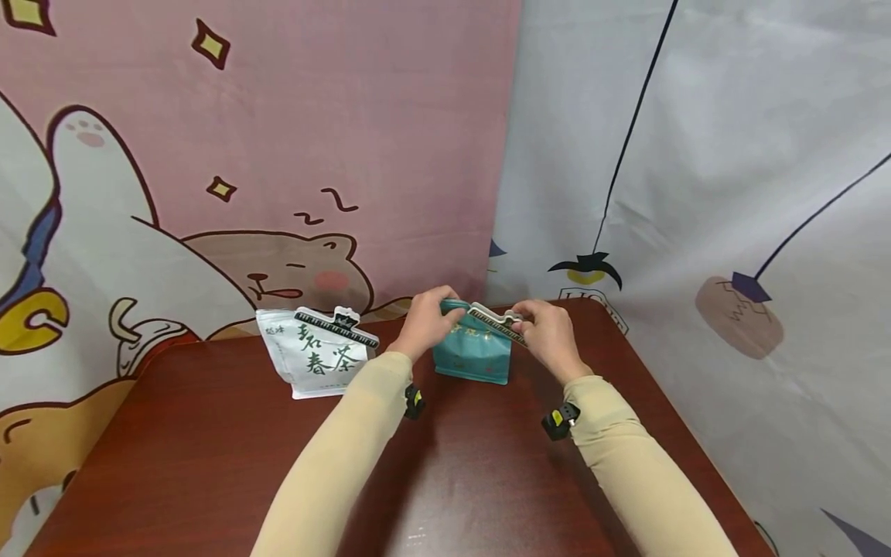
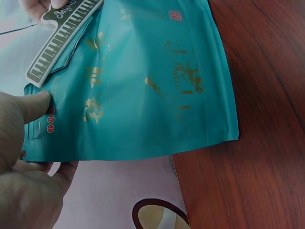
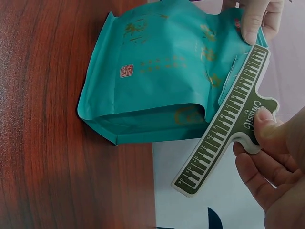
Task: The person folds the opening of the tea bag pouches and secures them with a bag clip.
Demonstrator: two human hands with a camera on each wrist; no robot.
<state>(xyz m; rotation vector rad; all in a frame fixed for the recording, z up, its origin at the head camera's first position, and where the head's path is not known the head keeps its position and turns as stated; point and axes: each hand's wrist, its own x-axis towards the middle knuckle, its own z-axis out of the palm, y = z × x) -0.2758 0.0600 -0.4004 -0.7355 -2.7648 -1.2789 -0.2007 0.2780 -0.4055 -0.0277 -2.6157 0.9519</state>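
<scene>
A teal pouch [image 2: 143, 81] with gold lettering stands on the brown table, its top edge gripped at the left corner by my left hand [image 1: 428, 321]. In the left wrist view the thumb [image 2: 35, 106] presses the pouch's front, with fingers behind it. My right hand [image 1: 550, 334] pinches the handle of a bag clip [image 3: 228, 119] printed with piano keys and "Music". The clip lies slanted across the pouch's top edge, and its lower end sticks out past the pouch's side in the right wrist view.
To the left stands a white pouch [image 1: 316, 352] with dark green characters, a black piano-key clip [image 1: 337, 328] across its top. Behind the brown table [image 1: 473, 472] hang a pink cartoon cloth [image 1: 376, 116] and a pale grey cloth [image 1: 696, 155].
</scene>
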